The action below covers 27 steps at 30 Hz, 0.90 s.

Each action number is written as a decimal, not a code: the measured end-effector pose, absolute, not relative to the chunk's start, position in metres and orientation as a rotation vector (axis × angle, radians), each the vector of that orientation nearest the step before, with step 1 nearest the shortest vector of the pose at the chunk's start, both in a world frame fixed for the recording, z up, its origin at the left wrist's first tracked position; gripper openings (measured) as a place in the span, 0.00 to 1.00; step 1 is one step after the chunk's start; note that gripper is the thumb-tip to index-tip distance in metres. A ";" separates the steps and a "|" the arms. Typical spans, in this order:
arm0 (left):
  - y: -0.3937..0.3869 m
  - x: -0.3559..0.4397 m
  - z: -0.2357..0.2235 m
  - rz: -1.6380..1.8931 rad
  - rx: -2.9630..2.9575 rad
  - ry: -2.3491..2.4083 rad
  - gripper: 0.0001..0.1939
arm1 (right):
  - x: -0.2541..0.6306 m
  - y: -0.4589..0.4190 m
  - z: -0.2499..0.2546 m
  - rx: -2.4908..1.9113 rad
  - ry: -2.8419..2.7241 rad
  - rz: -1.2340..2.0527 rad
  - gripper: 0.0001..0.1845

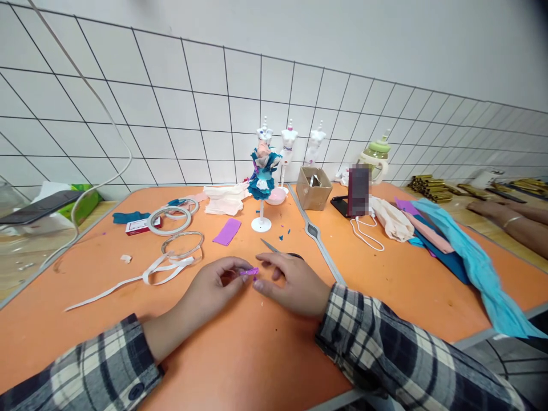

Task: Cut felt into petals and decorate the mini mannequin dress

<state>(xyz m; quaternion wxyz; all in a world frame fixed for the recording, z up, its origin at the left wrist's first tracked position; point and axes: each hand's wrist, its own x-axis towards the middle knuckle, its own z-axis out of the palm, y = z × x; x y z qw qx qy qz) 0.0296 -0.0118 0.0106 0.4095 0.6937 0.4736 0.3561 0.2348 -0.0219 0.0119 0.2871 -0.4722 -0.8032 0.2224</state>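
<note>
Between the thumb and fingers of my left hand (220, 283) is a small twisted piece of purple crepe paper (249, 272). My right hand (295, 283) is just to its right, thumb and fingers apart, with its fingertips close to the paper. Partly under the right hand lies a pair of scissors (269, 246), blade pointing away to the left. Beyond the hands a flat purple crepe paper piece (227, 232) rests on the orange table. Behind it stands a small white mannequin (265, 135) dressed in teal, peach and grey paper ruffles.
Tape rolls (169, 221) and a loose white ribbon (128, 281) lie at the left. At the back are two bare mannequins (317, 142), a cardboard box (314, 197) and a phone (358, 191). Crepe paper strips (462, 240) spread rightward, near another person's arm (509, 220).
</note>
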 end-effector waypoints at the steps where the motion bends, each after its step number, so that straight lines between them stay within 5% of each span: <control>1: -0.014 0.031 0.010 0.904 1.802 1.188 0.08 | 0.231 -0.023 0.010 -1.225 -2.081 0.698 0.28; 7: -0.017 0.030 0.008 0.880 2.046 1.251 0.09 | 0.221 -0.021 0.003 -1.194 -1.772 0.949 0.03; 16: -0.014 0.027 -0.005 0.857 2.021 1.189 0.31 | 0.231 -0.013 0.000 -1.237 -1.862 0.776 0.05; 22: -0.011 0.026 0.003 0.922 2.372 1.224 0.09 | 0.228 -0.018 0.003 -1.202 -1.965 0.643 0.05; 27: -0.010 0.024 0.002 0.942 2.450 1.169 0.07 | 0.227 -0.025 0.006 -1.144 -1.977 0.676 0.10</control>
